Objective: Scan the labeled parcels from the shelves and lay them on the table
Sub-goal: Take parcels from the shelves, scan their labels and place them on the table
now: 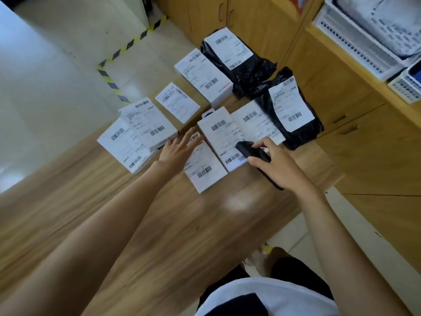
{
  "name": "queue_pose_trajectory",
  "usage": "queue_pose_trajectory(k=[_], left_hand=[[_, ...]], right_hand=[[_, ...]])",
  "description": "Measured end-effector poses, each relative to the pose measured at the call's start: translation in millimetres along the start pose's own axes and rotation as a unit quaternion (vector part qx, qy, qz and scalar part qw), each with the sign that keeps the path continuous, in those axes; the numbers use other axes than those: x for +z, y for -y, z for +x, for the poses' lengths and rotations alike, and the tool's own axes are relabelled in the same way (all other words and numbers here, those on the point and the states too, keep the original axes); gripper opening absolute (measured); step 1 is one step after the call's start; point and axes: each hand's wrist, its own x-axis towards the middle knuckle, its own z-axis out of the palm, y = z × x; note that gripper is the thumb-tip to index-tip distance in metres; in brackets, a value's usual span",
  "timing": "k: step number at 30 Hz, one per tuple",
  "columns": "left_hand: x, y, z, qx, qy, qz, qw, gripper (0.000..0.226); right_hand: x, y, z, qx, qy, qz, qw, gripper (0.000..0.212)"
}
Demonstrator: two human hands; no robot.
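Scanner gripped in right hand; barcode of parcel just beside grip. Left hand spread open, nothing held. Scanner best squared to barcode, held steady.

Yellow-and-black hazard tape runs diagonally across the pale tiled floor in the upper middle of the frame, turns a corner at the left and heads down. A large white surface fills the upper left; what it belongs to is unclear. Light wooden cabinets line the top and right edges, with slim metal door handles at the top and drawer handles at middle right. On the cabinet ledge in the upper right sits a white perforated plastic basket, with a smaller white basket just below it.
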Motion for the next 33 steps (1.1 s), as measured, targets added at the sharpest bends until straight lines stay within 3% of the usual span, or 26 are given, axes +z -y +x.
queue_pose_trajectory(k=[6,14,19,23,28,33], left_hand=[[0.5,-5.5,-23.5,0.013,0.011,-0.011,1.000,0.102],[20.5,-11.4,-77.3,-0.085,0.040,-0.063,0.994,0.107],[-5.8,-10.6,-103.1,-0.191,-0.014,-0.089,0.977,0.099],[-42.9,-20.9,-111.6,-0.285,-0.080,-0.148,0.943,0.104],[-100.3,-48.0,-99.9,-0.322,-0.161,-0.113,0.926,0.099],[-159.2,-78.2,-88.0,-0.335,-0.212,-0.065,0.916,0.116]], right_hand=[[10.3,27.2,13.0,-0.032,0.029,-0.022,0.999,0.029],[14.9,46.5,22.5,-0.098,0.095,-0.085,0.987,0.029],[-3.6,50.5,20.2,-0.150,0.135,-0.105,0.974,0.033],[-41.4,48.1,18.0,-0.209,0.159,-0.108,0.959,0.032],[-97.7,45.2,16.6,-0.282,0.151,-0.101,0.942,0.034],[-152.1,51.6,7.5,-0.353,0.141,-0.102,0.919,0.040]])
